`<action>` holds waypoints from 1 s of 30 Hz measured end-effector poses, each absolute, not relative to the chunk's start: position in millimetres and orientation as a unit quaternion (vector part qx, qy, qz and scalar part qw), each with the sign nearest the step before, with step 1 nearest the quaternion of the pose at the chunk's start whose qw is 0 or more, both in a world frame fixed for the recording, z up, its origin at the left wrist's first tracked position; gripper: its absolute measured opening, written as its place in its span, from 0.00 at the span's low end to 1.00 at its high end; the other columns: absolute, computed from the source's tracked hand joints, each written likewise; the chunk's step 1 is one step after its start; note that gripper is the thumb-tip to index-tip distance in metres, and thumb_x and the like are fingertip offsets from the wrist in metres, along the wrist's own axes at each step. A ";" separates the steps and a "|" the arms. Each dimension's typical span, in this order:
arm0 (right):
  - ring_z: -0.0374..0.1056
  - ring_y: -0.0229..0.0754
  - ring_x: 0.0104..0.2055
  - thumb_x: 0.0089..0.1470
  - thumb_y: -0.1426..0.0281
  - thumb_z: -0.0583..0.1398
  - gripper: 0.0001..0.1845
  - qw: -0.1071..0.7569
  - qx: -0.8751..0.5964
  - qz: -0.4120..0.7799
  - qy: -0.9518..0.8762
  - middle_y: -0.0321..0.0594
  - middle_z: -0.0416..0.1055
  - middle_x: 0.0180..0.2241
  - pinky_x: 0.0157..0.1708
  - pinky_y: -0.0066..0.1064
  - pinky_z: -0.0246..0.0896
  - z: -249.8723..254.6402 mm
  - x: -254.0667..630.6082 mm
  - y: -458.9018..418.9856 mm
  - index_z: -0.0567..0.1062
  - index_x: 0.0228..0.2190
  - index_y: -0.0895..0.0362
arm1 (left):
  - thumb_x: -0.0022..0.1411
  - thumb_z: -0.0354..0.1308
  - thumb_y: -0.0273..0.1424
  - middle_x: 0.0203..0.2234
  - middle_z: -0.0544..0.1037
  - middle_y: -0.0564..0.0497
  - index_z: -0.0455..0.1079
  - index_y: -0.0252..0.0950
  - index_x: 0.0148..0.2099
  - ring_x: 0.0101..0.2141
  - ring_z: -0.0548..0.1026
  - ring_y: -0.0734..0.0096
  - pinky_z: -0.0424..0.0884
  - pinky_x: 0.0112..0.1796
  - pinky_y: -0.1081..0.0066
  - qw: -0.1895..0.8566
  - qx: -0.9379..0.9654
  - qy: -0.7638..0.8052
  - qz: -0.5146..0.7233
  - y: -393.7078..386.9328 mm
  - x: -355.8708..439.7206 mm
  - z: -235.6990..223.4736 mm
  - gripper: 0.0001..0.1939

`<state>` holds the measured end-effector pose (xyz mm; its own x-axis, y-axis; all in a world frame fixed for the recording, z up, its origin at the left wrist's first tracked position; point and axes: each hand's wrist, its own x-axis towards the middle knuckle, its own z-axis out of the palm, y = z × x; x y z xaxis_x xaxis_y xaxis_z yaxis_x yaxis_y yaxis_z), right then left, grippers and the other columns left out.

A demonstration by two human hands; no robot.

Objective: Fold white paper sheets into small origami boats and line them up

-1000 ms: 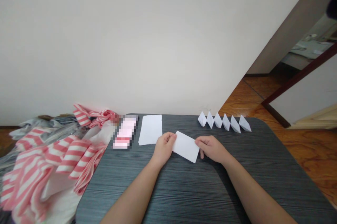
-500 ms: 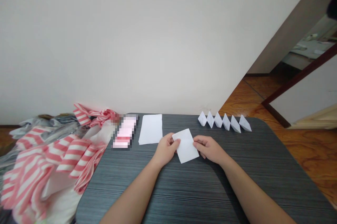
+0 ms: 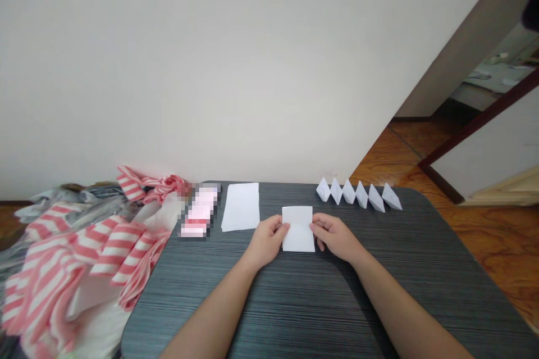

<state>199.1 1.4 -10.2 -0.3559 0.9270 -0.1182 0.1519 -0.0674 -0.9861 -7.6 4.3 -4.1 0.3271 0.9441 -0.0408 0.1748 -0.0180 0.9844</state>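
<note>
Compared with half a second ago, find the white sheet (image 3: pixel 298 230) swung from a slant to nearly square. From the largest down, placed by the paper stack (image 3: pixel 241 207): behind it, a pale wall (image 3: pixel 210 67); under it and spreading far to the right, a dark table (image 3: pixel 295 308); well to its left, red-and-white striped cloth (image 3: pixel 105 246); just off its near right corner, the left hand (image 3: pixel 264 242); farther right, the right hand (image 3: pixel 337 238). Between these two, right of the stack and slightly nearer the body, held by both side edges: the sheet, with neither hand clearly nearer. Thumbs laid on top, one per side, fingers apparently curled beneath and partly hidden; cannot tell whether touching the table below. Long axis judged to run front to back, crosswise to the line from hand to hand, with short edges facing wall and body. Smallest, well right of the stack: six folded paper pieces (image 3: pixel 349 192), standing close in a row.
</note>
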 end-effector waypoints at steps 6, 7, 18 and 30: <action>0.58 0.32 0.17 0.56 0.66 0.53 0.12 0.365 -0.433 0.571 -0.595 0.32 0.65 0.22 0.16 0.23 0.53 -12.1 198.3 0.6 0.68 0.42 0.57 | 0.62 0.48 0.36 0.25 0.69 0.52 0.66 0.33 0.44 0.25 0.65 0.74 0.61 0.26 0.76 0.545 0.597 0.444 0.385 5.2 -7.3 -4.1 0.14; 0.59 0.32 0.17 0.56 0.66 0.53 0.13 0.366 -0.433 0.569 -0.595 0.32 0.65 0.21 0.16 0.24 0.53 -13.1 198.7 0.8 0.69 0.42 0.57 | 0.62 0.47 0.36 0.25 0.69 0.52 0.66 0.34 0.45 0.25 0.65 0.75 0.60 0.25 0.76 0.549 0.593 0.442 0.390 5.4 -7.4 -4.6 0.14; 0.63 0.35 0.21 0.56 0.70 0.52 0.13 0.339 -0.456 0.510 -0.646 0.35 0.68 0.22 0.25 0.27 0.58 -14.2 204.9 1.8 0.76 0.37 0.57 | 0.63 0.45 0.36 0.19 0.68 0.54 0.68 0.34 0.40 0.17 0.65 0.77 0.61 0.19 0.76 0.590 0.554 0.441 0.389 8.5 -10.6 -9.6 0.13; 0.64 0.33 0.23 0.57 0.68 0.52 0.15 0.354 -0.424 0.502 -0.666 0.38 0.69 0.30 0.26 0.27 0.61 -10.6 201.2 1.6 0.75 0.42 0.56 | 0.58 0.54 0.36 0.24 0.67 0.55 0.64 0.35 0.44 0.19 0.65 0.80 0.62 0.17 0.79 0.594 0.545 0.449 0.387 8.1 -7.7 -12.0 0.13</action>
